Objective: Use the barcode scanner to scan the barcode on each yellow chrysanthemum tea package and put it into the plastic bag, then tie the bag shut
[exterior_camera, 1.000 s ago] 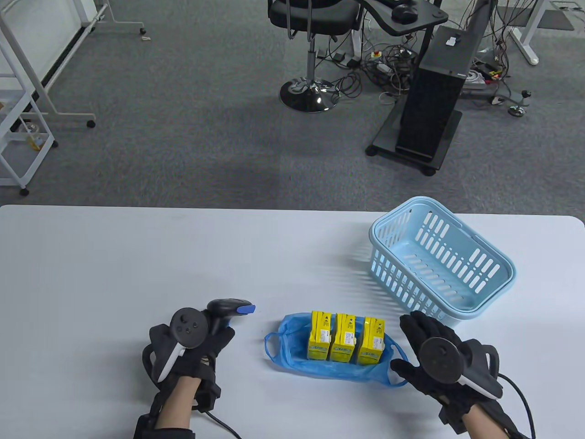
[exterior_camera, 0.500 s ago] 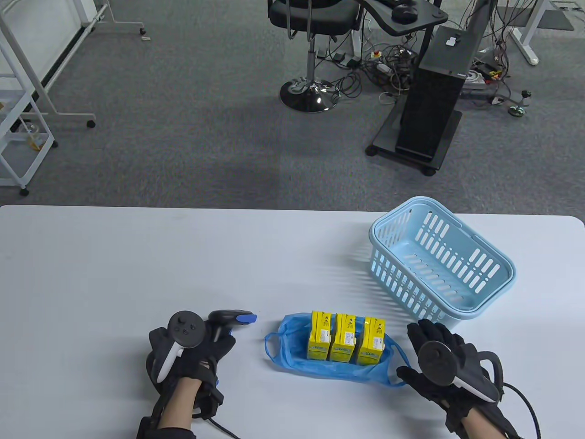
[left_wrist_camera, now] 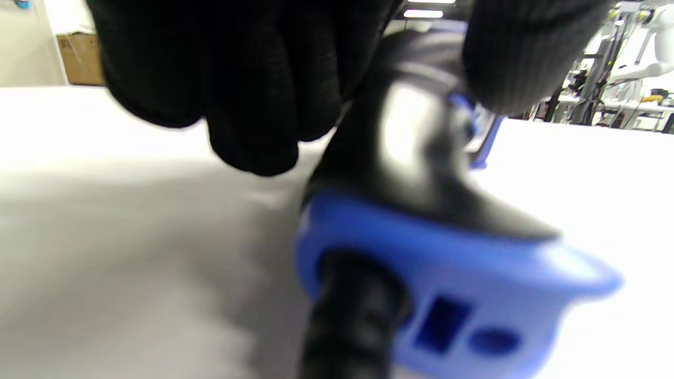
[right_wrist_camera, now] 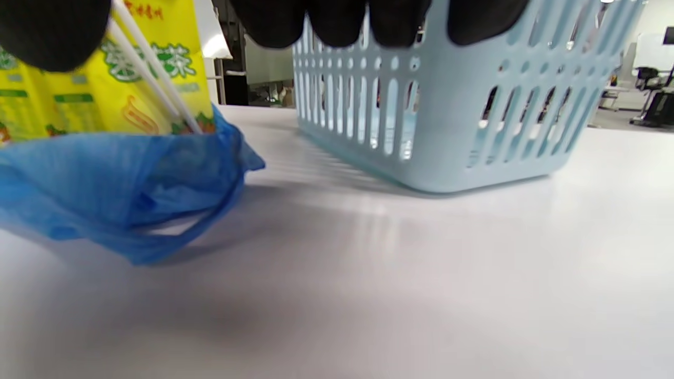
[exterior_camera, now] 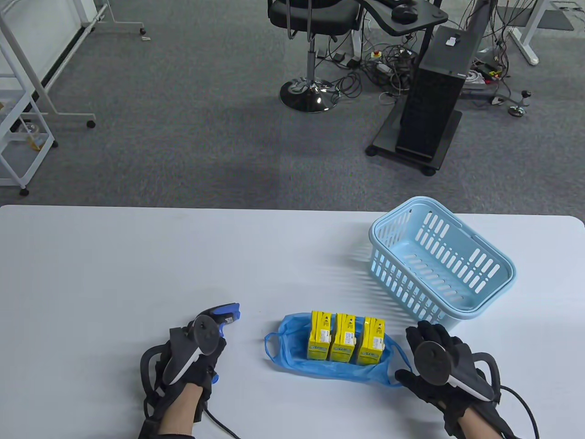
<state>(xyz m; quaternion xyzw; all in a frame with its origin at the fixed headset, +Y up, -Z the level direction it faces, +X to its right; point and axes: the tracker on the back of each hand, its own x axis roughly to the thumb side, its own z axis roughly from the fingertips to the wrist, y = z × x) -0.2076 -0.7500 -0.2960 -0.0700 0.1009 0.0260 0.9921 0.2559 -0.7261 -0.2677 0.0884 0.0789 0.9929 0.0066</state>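
Three yellow chrysanthemum tea packages stand side by side inside the open blue plastic bag near the table's front edge; the nearest package and the bag's loop handle show in the right wrist view. My left hand grips the black and blue barcode scanner left of the bag; its blue base fills the left wrist view. My right hand hovers flat and holds nothing just right of the bag, its thumb near the bag's right handle.
A light blue slotted basket stands behind my right hand, close to it. The scanner's cable trails off the front edge. Beyond the white table are a chair and a computer stand.
My left hand has tipped over and lowered the scanner toward the table, drawing it slightly left and nearer. My right hand slid a little toward me and to the right.
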